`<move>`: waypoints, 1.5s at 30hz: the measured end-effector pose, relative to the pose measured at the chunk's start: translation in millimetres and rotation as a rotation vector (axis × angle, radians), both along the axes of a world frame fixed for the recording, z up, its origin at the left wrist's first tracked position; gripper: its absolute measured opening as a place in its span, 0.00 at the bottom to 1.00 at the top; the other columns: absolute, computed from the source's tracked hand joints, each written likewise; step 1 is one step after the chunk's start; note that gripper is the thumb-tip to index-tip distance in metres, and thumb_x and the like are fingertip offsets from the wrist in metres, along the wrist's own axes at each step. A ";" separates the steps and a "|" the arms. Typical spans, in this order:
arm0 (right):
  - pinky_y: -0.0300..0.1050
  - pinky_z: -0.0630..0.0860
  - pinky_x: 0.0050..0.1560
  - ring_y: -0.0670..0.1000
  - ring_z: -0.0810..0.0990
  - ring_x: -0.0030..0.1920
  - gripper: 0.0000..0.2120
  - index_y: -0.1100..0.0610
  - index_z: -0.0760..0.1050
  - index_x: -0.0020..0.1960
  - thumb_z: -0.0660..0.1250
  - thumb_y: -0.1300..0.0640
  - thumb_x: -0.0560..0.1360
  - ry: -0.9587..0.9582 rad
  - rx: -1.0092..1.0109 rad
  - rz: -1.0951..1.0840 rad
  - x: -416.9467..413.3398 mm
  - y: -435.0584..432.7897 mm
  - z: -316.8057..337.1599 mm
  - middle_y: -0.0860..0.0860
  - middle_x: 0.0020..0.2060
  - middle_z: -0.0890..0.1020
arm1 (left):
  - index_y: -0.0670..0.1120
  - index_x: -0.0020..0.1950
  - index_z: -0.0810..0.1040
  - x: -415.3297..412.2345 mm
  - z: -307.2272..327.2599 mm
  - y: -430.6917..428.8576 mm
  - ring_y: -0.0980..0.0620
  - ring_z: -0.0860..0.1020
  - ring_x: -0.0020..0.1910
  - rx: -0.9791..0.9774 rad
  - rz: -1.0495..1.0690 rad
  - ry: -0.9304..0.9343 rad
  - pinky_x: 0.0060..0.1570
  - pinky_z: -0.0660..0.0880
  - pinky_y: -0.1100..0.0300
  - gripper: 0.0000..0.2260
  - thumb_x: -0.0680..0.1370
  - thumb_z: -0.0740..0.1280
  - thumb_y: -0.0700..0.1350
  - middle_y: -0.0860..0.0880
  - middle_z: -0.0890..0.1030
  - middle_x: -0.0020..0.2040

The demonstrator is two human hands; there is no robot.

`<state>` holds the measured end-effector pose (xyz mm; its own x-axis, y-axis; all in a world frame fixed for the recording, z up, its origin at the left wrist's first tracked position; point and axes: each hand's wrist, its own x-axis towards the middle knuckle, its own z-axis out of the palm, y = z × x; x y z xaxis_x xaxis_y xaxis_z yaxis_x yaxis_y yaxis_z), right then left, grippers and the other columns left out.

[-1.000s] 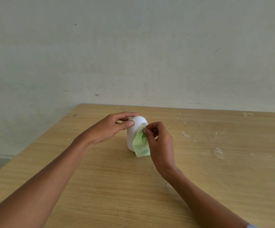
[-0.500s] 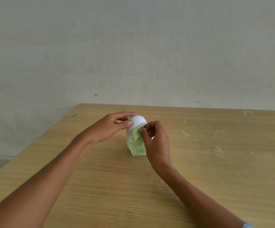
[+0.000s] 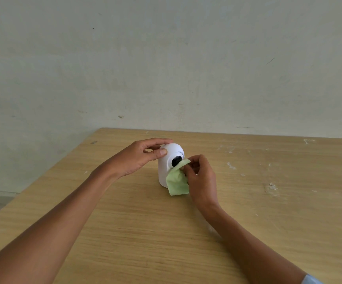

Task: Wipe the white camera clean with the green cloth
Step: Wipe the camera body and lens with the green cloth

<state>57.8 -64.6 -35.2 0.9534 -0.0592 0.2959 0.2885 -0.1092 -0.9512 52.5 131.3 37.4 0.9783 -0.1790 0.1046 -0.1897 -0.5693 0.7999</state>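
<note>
White camera (image 3: 166, 169) upright near bench (image 3: 268, 212) far-left corner. Left hand (image 3: 134, 158) grips dome top. Right hand (image 3: 202, 179) pinches green cloth (image 3: 176, 182), pressed just right of lens (image 3: 176, 160); next stroke goes leftward.

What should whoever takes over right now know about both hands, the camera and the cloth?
Left hand: grips the top of the white camera, steadying it upright on the wooden table.
Right hand: fingers pinch the green cloth against the camera's front, just below and right of the dark lens.
Done: wiping is underway on the front; how clean it is cannot be judged.
Left: wipe the lens, dome, sides and back, then put the cloth down.
</note>
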 end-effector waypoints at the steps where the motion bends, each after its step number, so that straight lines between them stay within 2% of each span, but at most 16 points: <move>1: 0.32 0.73 0.35 0.45 0.77 0.38 0.04 0.53 0.75 0.51 0.67 0.61 0.79 0.009 0.022 -0.012 1.8 -0.2 1.0 0.46 0.40 0.80 | 0.66 0.68 0.77 -0.3 0.2 -0.1 0.65 0.75 0.62 -0.003 0.000 0.001 0.66 0.71 0.56 0.16 0.80 0.67 0.56 0.69 0.75 0.68; 4: 0.33 0.73 0.37 0.44 0.76 0.39 0.04 0.54 0.76 0.54 0.67 0.59 0.79 -0.025 0.042 -0.022 2.9 3.1 7.1 0.45 0.41 0.80 | 0.65 0.69 0.77 0.1 0.6 -0.3 0.65 0.75 0.62 0.001 0.002 0.002 0.65 0.71 0.57 0.17 0.80 0.67 0.56 0.68 0.75 0.68; 10: 0.32 0.74 0.40 0.44 0.78 0.43 0.06 0.52 0.75 0.48 0.69 0.61 0.76 -0.100 -0.027 0.039 -5.5 8.1 4.2 0.47 0.43 0.81 | 0.65 0.68 0.77 -0.6 0.0 -0.6 0.67 0.75 0.62 -0.004 0.005 0.003 0.62 0.70 0.60 0.16 0.80 0.67 0.55 0.72 0.76 0.65; 13: 0.31 0.73 0.38 0.42 0.77 0.40 0.05 0.53 0.75 0.48 0.69 0.62 0.77 -0.065 -0.028 0.020 -4.1 3.7 3.3 0.47 0.42 0.81 | 0.66 0.68 0.77 -0.5 0.8 -1.3 0.66 0.75 0.61 0.004 0.012 -0.001 0.62 0.70 0.59 0.16 0.80 0.67 0.55 0.68 0.77 0.66; 16: 0.31 0.73 0.34 0.44 0.76 0.37 0.02 0.54 0.75 0.50 0.67 0.59 0.79 -0.002 0.046 0.003 -1.4 1.5 8.3 0.46 0.41 0.80 | 0.69 0.65 0.77 0.4 0.2 -0.9 0.64 0.75 0.63 0.012 0.029 0.004 0.67 0.70 0.55 0.14 0.80 0.67 0.57 0.63 0.77 0.67; 18: 0.33 0.73 0.34 0.43 0.75 0.38 0.02 0.54 0.75 0.50 0.67 0.59 0.79 -0.008 0.049 0.020 -2.1 3.0 10.4 0.47 0.42 0.81 | 0.71 0.63 0.78 0.8 -1.1 -2.0 0.61 0.75 0.65 0.010 0.049 -0.001 0.70 0.70 0.52 0.13 0.79 0.68 0.59 0.60 0.78 0.66; 20: 0.33 0.72 0.36 0.40 0.75 0.37 0.04 0.53 0.74 0.48 0.68 0.60 0.78 -0.039 0.010 0.041 -5.1 5.1 8.6 0.48 0.41 0.81 | 0.71 0.61 0.79 0.8 -1.0 -5.3 0.61 0.76 0.64 0.009 0.073 -0.026 0.68 0.71 0.54 0.13 0.77 0.68 0.61 0.59 0.80 0.63; 24: 0.31 0.72 0.37 0.38 0.75 0.37 0.05 0.52 0.75 0.48 0.69 0.61 0.77 -0.030 -0.068 0.054 -7.1 2.2 1.4 0.47 0.42 0.81 | 0.67 0.63 0.79 0.4 1.5 -8.8 0.63 0.77 0.60 0.023 0.090 -0.036 0.59 0.71 0.58 0.14 0.77 0.69 0.59 0.59 0.80 0.61; 26: 0.32 0.73 0.38 0.39 0.76 0.38 0.04 0.52 0.75 0.48 0.68 0.61 0.78 -0.030 -0.063 0.034 -5.7 -3.3 1.0 0.47 0.42 0.81 | 0.66 0.64 0.79 0.6 3.2 -8.1 0.62 0.76 0.61 0.042 0.069 -0.017 0.58 0.70 0.59 0.14 0.78 0.69 0.58 0.60 0.78 0.61; 30: 0.30 0.74 0.39 0.38 0.77 0.40 0.08 0.52 0.73 0.53 0.68 0.62 0.78 -0.033 -0.026 0.014 -6.7 -10.7 3.5 0.47 0.44 0.80 | 0.64 0.65 0.79 3.0 7.3 -7.2 0.67 0.73 0.63 0.040 0.033 0.016 0.61 0.70 0.59 0.14 0.79 0.69 0.54 0.58 0.79 0.63; 32: 0.29 0.73 0.41 0.38 0.76 0.42 0.09 0.52 0.71 0.54 0.68 0.62 0.78 -0.057 -0.036 0.004 -8.6 -10.1 4.5 0.47 0.45 0.79 | 0.63 0.66 0.78 5.5 8.8 -5.9 0.63 0.75 0.65 0.036 0.013 0.029 0.66 0.70 0.57 0.15 0.80 0.69 0.52 0.56 0.80 0.65; 36: 0.33 0.74 0.41 0.41 0.77 0.43 0.07 0.51 0.71 0.50 0.68 0.61 0.78 -0.109 -0.036 -0.001 -11.7 -2.4 7.9 0.45 0.44 0.79 | 0.55 0.69 0.75 8.9 10.7 -4.2 0.56 0.78 0.65 0.048 0.046 0.070 0.67 0.71 0.56 0.17 0.80 0.69 0.51 0.53 0.81 0.66; 38: 0.34 0.74 0.40 0.44 0.78 0.44 0.06 0.51 0.73 0.49 0.68 0.59 0.78 -0.132 -0.066 0.001 -12.2 1.6 8.0 0.45 0.44 0.80 | 0.52 0.68 0.76 8.9 11.0 -4.8 0.56 0.77 0.66 0.056 0.057 0.079 0.63 0.71 0.60 0.16 0.80 0.68 0.50 0.52 0.80 0.68; 41: 0.36 0.73 0.40 0.46 0.78 0.44 0.05 0.52 0.73 0.48 0.68 0.59 0.78 -0.155 -0.130 -0.002 -13.3 3.2 5.3 0.46 0.44 0.80 | 0.53 0.67 0.77 7.1 11.6 -5.3 0.57 0.76 0.66 0.072 0.042 0.062 0.60 0.70 0.61 0.14 0.81 0.68 0.50 0.53 0.79 0.66; 45: 0.34 0.73 0.39 0.43 0.76 0.41 0.05 0.53 0.73 0.46 0.68 0.61 0.78 -0.101 -0.104 0.020 -17.1 -7.7 4.4 0.46 0.40 0.80 | 0.57 0.67 0.78 6.0 14.7 -4.8 0.57 0.78 0.55 0.137 0.040 0.030 0.53 0.71 0.62 0.14 0.81 0.67 0.51 0.52 0.79 0.61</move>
